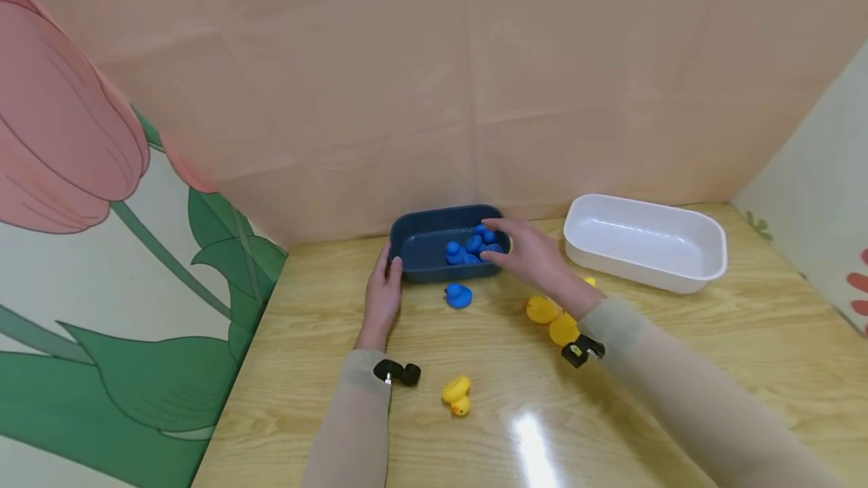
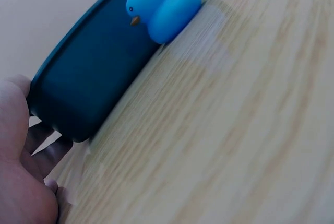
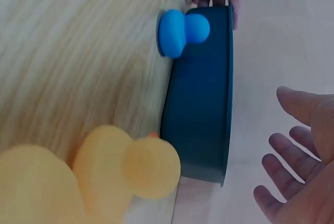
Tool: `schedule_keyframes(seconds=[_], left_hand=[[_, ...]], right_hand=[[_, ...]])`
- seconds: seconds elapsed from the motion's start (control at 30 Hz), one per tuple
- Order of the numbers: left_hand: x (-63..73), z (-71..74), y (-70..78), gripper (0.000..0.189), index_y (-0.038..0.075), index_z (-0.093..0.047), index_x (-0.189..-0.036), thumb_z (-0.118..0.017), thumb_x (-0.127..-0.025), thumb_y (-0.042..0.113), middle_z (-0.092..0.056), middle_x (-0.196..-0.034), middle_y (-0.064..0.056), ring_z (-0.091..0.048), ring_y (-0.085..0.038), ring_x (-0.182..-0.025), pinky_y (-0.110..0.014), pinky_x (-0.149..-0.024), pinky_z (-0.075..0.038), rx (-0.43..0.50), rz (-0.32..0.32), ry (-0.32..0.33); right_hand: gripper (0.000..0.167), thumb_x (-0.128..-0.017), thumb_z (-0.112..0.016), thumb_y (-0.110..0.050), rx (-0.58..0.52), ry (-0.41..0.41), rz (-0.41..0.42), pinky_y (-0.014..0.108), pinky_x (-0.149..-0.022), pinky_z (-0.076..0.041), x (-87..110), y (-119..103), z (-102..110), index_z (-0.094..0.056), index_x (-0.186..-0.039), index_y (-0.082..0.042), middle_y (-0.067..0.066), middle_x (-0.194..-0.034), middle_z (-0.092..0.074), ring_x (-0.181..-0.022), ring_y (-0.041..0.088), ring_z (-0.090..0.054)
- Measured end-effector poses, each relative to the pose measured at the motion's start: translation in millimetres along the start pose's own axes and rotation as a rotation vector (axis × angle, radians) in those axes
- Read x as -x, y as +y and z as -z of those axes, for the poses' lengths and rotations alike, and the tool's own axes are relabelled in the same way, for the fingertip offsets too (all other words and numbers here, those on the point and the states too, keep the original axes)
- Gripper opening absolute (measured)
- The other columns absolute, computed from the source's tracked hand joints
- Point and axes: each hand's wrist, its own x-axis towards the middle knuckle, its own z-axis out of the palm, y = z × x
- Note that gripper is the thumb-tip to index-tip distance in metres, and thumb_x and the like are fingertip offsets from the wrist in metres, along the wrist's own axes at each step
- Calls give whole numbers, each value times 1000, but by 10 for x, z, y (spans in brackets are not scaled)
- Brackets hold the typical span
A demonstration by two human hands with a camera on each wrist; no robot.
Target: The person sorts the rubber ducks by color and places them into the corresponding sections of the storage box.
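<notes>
A dark blue bin (image 1: 441,275) stands at the back of the table, with several small blue rubber ducks (image 1: 453,251) gathered toward its right end. My left hand (image 1: 383,294) holds the bin's left end, thumb at the rim and fingers against the outer wall. Over the right end, my right hand (image 1: 536,254) hovers with thumb and fingers spread, nothing between them. One more blue duck (image 2: 175,15) sits on the table just in front of the bin, its orange beak showing in the left wrist view.
A white bin (image 1: 647,273) stands at the back right, with no ducks showing inside. Several yellow ducks (image 1: 541,310) sit below my right forearm, partly covered by it. Another yellow duck (image 1: 457,390) lies nearer the front. A draped cloth (image 1: 366,96) rises behind the table.
</notes>
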Motion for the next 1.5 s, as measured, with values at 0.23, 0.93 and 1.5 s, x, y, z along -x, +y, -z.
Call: schedule_keyframes(seconds=[0.23, 0.93, 1.5], left_hand=[[1, -1, -14, 60, 22, -33, -176, -47, -121, 40, -34, -178, -1, -31, -26, -164, -49, -132, -29, -4, -6, -2], [-19, -3, -15, 60, 19, -34, -176, -48, -121, 37, -34, -179, -2, -30, -27, -164, -49, -133, -27, -8, -4, -1], [1, 3, 15, 59, 25, -33, -176, -48, -121, 39, -33, -179, 0, -30, -26, -164, -49, -132, -28, -9, -7, -8]], right_hand=[[63, -100, -86, -31, -43, -3, 40, 61, -118, -47, 139, -119, -76, -64, -156, -10, 14, -156, -63, -143, 40, -57], [64, -98, -88, -30, -95, -104, 93, 61, -116, -49, 430, -327, -515, -65, -155, -11, 12, -159, -61, -147, 40, -53], [69, -98, -89, -28, -53, -152, 101, 60, -117, -49, 422, -239, -680, -61, -158, -8, 15, -161, -57, -147, 40, -54]])
